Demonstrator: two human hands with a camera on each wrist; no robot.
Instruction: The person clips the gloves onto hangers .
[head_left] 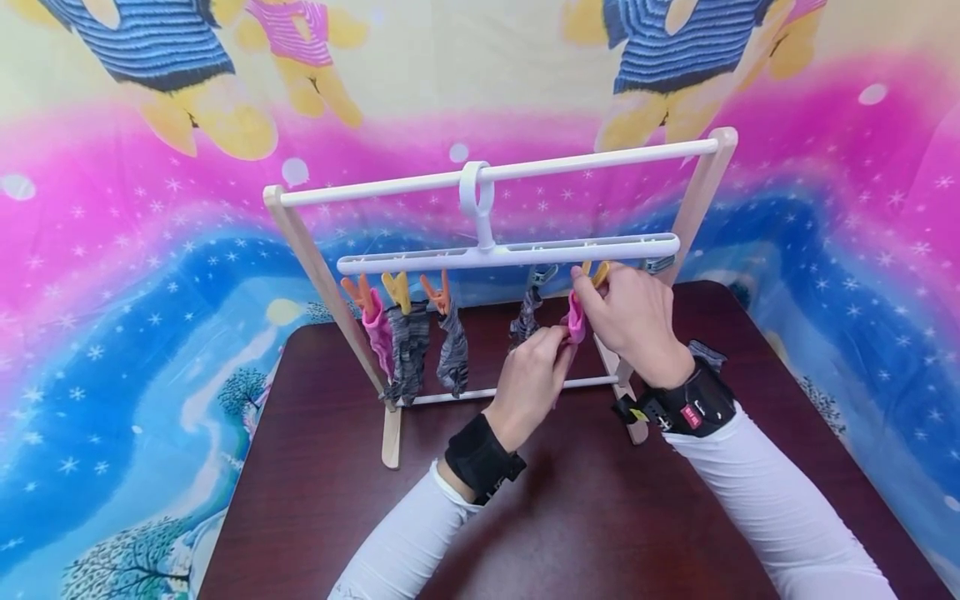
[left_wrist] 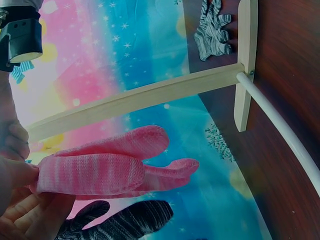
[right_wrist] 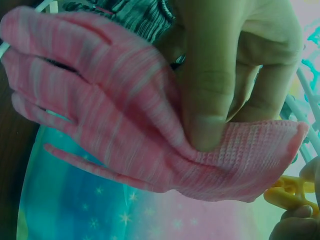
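Note:
A pink knitted glove (right_wrist: 125, 110) with pale streaks is pinched at its cuff by my left hand (head_left: 528, 379). In the right wrist view, the left thumb presses across the cuff. My right hand (head_left: 633, 317) pinches a yellow clothespin (right_wrist: 292, 192) under the white hanger (head_left: 570, 253), close beside the cuff. Whether the clothespin's tips touch the cuff, I cannot tell. Just left of the hands, a black-and-grey glove (head_left: 525, 315) hangs from a grey clip (head_left: 542, 275). In the left wrist view, a dark striped glove (left_wrist: 130, 220) appears below the pink one.
Toward the hanger's left end, another pink glove (head_left: 381, 342), a dark striped glove (head_left: 408, 350) and a grey one (head_left: 452, 354) hang from orange and yellow clothespins. A wooden rack (head_left: 705, 200) with a white bar (head_left: 600, 160) stands on the dark table (head_left: 315, 483). A printed cloth (head_left: 135, 358) hangs behind.

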